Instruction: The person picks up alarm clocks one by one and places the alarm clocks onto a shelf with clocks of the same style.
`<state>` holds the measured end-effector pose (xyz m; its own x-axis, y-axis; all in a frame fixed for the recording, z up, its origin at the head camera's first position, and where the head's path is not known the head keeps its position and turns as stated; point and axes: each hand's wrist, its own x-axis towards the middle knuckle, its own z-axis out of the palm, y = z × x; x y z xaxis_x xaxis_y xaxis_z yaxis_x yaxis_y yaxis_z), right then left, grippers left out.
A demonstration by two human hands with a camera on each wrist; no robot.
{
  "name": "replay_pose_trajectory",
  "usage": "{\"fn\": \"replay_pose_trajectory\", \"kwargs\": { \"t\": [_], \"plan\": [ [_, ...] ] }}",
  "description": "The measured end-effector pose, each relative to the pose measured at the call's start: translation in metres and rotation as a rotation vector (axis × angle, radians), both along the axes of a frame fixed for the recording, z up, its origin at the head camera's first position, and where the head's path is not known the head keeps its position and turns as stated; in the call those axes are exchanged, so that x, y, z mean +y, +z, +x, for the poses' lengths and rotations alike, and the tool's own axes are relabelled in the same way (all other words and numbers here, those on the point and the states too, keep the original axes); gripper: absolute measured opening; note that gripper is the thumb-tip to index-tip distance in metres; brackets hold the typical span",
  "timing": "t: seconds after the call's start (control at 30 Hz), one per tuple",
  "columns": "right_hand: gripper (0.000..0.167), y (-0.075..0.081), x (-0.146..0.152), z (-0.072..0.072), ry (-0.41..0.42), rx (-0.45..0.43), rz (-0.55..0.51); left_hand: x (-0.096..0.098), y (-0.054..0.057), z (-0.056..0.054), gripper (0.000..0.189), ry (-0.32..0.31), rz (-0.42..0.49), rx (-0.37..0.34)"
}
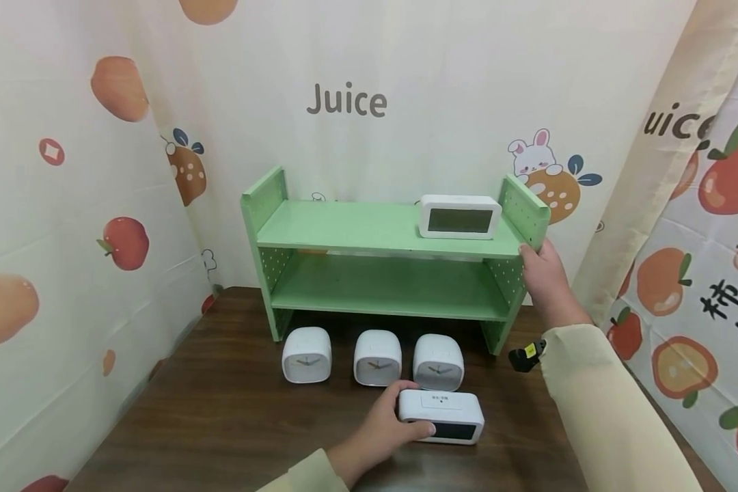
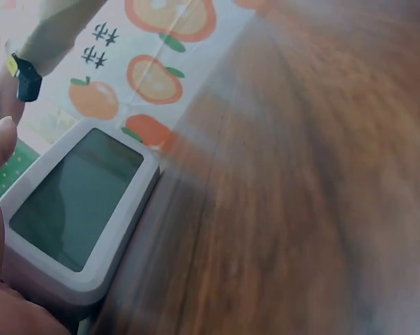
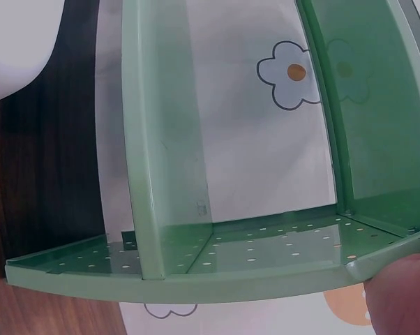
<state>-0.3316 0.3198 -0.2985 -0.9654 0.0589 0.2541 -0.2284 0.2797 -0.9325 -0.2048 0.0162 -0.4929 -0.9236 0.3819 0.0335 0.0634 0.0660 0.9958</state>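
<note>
My left hand [image 1: 384,420] holds a white digital alarm clock [image 1: 439,404] by its left end, thumb across the front and fingers behind. In the left wrist view the dark blank screen of this clock [image 2: 77,199] faces the camera. On the right, my right hand [image 1: 547,280] grips the edge of the side panel of a green two-tier shelf [image 1: 344,225]. The right wrist view shows part of that hand [image 3: 405,296] against the perforated panel. A second white digital clock [image 1: 460,217] stands on the upper tier, at its right end.
Three small white analog clocks stand in a row before the shelf: a left one [image 1: 307,355], a middle one [image 1: 378,357] and a right one [image 1: 439,362], close behind the held clock. Brown wooden table [image 1: 221,410] underneath; fruit-printed curtains [image 1: 357,150] hang behind and beside.
</note>
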Motion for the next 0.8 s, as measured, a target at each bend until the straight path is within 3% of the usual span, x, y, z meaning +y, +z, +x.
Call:
{"fn": "replay_pose_trajectory", "kwargs": {
  "t": [0.37,0.8],
  "plan": [
    [0.056,-0.001,0.0,-0.002,0.009,0.009,0.002,0.009,-0.009,-0.005,0.069,0.066,-0.024,0.04],
    [0.056,-0.001,0.0,0.0,-0.005,0.005,0.004,0.014,-0.004,-0.005,0.063,0.069,-0.056,0.035]
  ]
}}
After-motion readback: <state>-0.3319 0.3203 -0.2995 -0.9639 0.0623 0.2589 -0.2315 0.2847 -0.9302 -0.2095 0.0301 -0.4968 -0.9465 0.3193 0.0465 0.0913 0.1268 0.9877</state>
